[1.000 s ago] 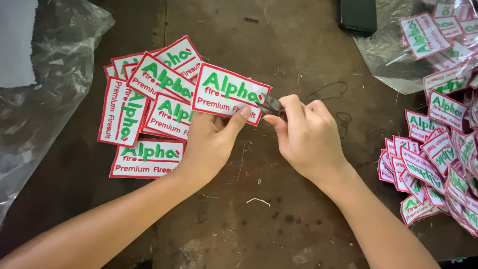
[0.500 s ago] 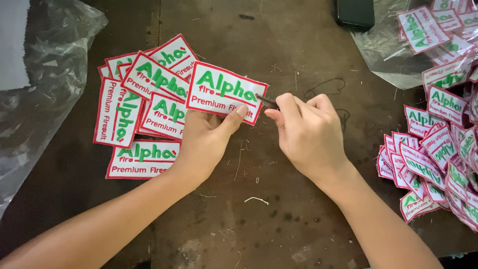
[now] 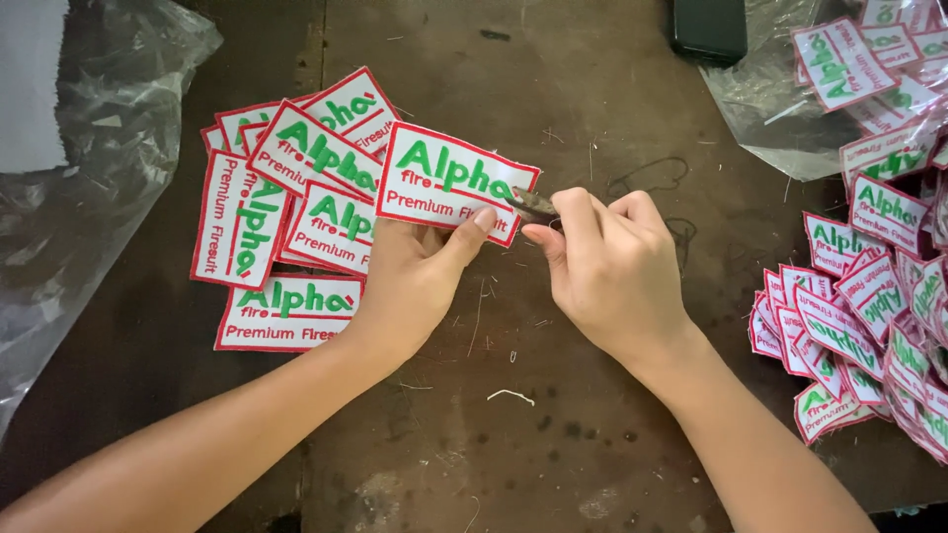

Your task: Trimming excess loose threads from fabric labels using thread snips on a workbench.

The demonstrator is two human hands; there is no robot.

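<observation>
A crumpled clear plastic sheet point(image 3: 89, 178) is lying at the far left of the dark wooden table point(image 3: 553, 415); just to its right a fanned pile of patches point(image 3: 286, 207), white rectangles with red borders and green and red lettering, is overlapping at several angles; the left forearm is coming in from the lower left corner and rising diagonally toward the middle, ending in the left hand point(image 3: 410, 281), which is sitting palm up with its fingers tucked beneath the held patch point(image 3: 456, 183) and its thumb pressing down on the lower right part of the face, so the grip is closed on that patch in a pinch; the held patch is sitting above the table near the centre, overlapping the right edge of the pile, with its long axis running left to right and tilting slightly downward to the right, lettering upright toward the viewer; the right hand point(image 3: 612, 271) is curling just beside it, fingers folded tightly around small metal snips point(image 3: 533, 204), whose dark tip is pointing left and touching the patch's right edge; the right forearm is slanting off to the lower right; farther right a heap of smaller patches point(image 3: 869, 306) is spilling along the edge, with more in a clear bag point(image 3: 790, 118) above, and a dark flat object point(image 3: 709, 30) is lying at the top.
</observation>
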